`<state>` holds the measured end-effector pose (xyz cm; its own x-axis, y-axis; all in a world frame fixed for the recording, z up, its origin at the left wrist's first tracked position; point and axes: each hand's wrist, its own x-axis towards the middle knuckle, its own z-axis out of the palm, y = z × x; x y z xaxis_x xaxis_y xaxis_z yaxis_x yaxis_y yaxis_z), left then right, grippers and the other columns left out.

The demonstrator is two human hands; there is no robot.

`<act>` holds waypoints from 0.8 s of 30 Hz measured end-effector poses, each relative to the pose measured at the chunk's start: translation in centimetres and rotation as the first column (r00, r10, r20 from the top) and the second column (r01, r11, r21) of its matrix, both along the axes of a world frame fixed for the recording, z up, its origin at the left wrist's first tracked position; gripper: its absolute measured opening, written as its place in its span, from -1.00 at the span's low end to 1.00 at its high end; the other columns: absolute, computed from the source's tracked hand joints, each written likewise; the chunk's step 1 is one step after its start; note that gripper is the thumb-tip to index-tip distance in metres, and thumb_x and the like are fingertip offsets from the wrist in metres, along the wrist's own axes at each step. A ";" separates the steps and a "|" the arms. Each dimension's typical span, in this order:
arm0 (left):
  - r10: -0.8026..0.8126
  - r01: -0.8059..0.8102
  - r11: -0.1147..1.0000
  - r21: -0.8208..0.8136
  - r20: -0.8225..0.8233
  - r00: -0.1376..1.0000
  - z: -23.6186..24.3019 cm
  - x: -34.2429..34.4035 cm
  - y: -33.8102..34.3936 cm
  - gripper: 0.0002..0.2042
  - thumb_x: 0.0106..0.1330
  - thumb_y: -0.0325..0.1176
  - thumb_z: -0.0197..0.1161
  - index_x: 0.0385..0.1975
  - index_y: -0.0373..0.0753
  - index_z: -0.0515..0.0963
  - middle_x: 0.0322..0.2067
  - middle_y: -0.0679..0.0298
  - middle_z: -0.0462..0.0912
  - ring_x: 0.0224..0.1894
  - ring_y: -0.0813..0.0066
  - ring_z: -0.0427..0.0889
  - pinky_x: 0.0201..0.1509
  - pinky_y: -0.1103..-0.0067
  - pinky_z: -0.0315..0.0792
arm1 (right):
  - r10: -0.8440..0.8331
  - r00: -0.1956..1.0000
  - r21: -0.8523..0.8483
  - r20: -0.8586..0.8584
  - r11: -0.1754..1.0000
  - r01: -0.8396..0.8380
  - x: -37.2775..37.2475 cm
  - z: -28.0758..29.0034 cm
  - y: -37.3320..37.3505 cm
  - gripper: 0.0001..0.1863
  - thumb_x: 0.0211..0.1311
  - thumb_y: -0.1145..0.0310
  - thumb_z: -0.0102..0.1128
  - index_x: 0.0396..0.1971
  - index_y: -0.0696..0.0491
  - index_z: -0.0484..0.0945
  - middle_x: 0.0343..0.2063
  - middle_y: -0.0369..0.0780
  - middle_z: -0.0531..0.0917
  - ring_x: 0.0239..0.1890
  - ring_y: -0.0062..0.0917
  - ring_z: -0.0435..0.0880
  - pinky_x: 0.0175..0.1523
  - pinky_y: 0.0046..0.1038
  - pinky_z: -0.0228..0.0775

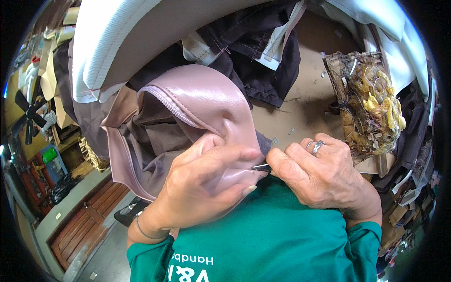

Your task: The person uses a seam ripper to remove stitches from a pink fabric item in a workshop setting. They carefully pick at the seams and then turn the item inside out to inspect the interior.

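Note:
A pink glossy bag piece (221, 91) with a pale zipper and a brown lining (155, 127) lies open in front of me. My left hand (199, 181) grips its near part, index finger and thumb curved over the pink material. Beside it, my right hand (312, 171), wearing a ring, is closed on a small dark metal tool (260, 168) whose thin tip touches the pink edge by a corner; the tool's handle is mostly hidden by my fingers. Both hands are just above my green top.
White padded pieces (103, 37) and dark fabric (277, 84) surround a tan board (305, 122). A cardboard scrap (364, 101) caked with yellow glue and threads sits at right. A black fan (29, 113) and wooden door (82, 225) are at left.

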<state>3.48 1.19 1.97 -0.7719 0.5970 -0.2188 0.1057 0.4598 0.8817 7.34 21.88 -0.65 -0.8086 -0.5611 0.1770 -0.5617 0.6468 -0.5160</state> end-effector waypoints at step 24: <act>0.015 -0.015 1.000 0.012 -0.009 1.000 0.2 0.2 0.3 -0.55 -0.27 -0.57 0.38 -0.23 -0.23 0.55 -0.56 0.23 0.36 -0.51 0.43 0.35 -0.47 0.60 0.28 | -0.015 0.999 -0.054 0.031 0.998 0.017 0.2 0.0 -0.2 -0.68 -0.20 0.35 0.15 -0.33 0.10 0.44 -0.72 -0.35 0.30 -0.72 -0.62 0.37 -0.61 -0.56 0.16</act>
